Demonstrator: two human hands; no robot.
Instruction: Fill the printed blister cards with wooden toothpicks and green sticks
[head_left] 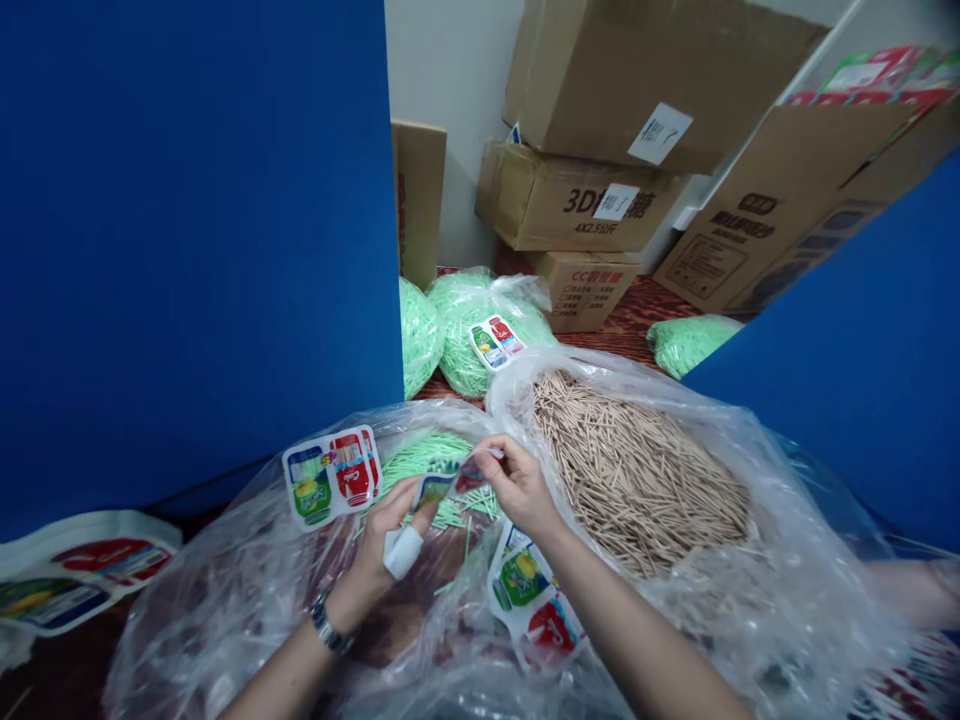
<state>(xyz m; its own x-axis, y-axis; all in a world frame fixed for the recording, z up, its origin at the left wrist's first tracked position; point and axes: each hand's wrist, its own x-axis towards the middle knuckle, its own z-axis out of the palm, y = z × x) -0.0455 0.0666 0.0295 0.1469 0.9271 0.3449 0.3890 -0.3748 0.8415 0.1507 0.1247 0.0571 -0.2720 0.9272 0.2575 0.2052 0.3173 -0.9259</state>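
My left hand (386, 535), with a white wrapping on one finger and a watch on the wrist, grips one end of a small printed packet (442, 482). The other end is pinched between the thumb and fingers of my right hand (514, 480). The packet is bent and seen at a slant. Just beneath it, thin green sticks (420, 455) lie in an open clear plastic bag (247, 580). Flat packets printed with a green and a red bottle (330, 478) rest on the bag's left side. More such packets (529, 590) lie under my right forearm.
Right of my hands, a second clear bag holds many brown sticks (645, 470). Tied bags of green sticks (480, 350) sit behind. Stacked cardboard boxes (585, 195) stand at the back, between blue panels (195, 250). Another person's blurred arm (911, 595) reaches in at right.
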